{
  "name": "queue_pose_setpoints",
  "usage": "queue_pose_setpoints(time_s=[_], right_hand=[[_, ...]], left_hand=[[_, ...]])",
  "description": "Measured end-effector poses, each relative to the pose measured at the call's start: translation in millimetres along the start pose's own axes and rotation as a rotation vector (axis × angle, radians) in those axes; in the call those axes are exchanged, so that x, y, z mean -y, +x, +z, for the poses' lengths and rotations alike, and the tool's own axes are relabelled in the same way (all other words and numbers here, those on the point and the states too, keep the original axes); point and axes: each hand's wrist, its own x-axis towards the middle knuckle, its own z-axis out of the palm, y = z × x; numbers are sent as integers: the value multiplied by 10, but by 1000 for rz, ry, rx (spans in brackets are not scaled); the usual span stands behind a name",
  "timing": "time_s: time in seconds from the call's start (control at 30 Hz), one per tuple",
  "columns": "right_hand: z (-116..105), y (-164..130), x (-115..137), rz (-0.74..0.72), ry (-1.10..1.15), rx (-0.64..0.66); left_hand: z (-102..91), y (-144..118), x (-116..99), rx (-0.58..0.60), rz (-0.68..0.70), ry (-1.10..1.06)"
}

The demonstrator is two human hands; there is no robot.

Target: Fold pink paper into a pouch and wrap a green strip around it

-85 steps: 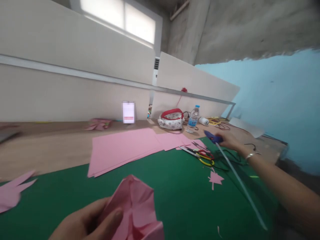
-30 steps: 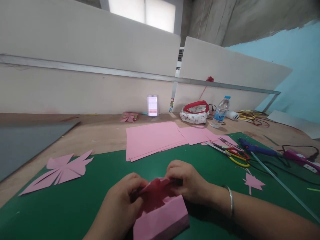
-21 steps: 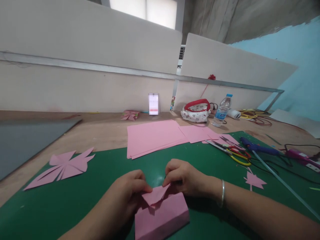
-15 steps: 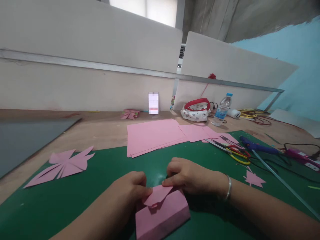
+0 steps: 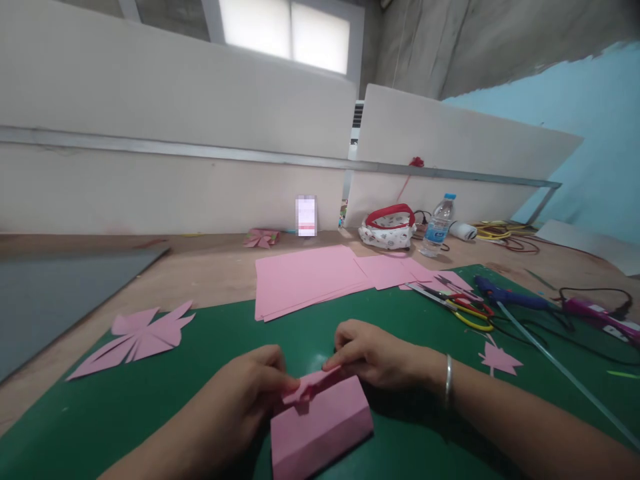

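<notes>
A folded piece of pink paper (image 5: 323, 423) lies on the green cutting mat (image 5: 210, 373) right in front of me. My left hand (image 5: 263, 383) pinches the left end of its raised far flap between thumb and fingers. The right end of that flap is in the pinch of my right hand (image 5: 363, 353), which wears a silver bangle on the wrist. Between the two hands the flap stands up and curls, with a small crumpled or torn bit near its middle. The near part of the paper has a crease across it. Some fingertips are hidden behind the flap.
Pink paper sheets (image 5: 307, 280) lie beyond my hands. Cut pink petals (image 5: 150, 337) are at left, a pink leaf-shaped cutout (image 5: 500, 360) at right. Scissors (image 5: 473, 313), a glue gun (image 5: 510, 293) with cord, a water bottle (image 5: 437, 227) and a pouch (image 5: 387, 230) stand or lie right.
The flap between my hands has been tilted up further, so less of its face shows. Both hands keep their pinch. The view has tipped slightly upward.
</notes>
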Motion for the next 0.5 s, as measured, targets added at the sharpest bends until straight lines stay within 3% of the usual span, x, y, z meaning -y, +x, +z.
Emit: queue_pose_setpoints(time_s=[0.17,0.33,0.4,0.5], right_hand=[[-33,32,81,170,222,-178],[-16,48,200,212,395,-312],[1,52,246,235,502,-349],[12,51,311,353,716,-318]], left_hand=[[-72,54,14,-96,-230,-262],[53,63,-60,-144,-337,-788],[104,49,-141,-117,-350,-818],[130,26,-262,-118,-404,-659]])
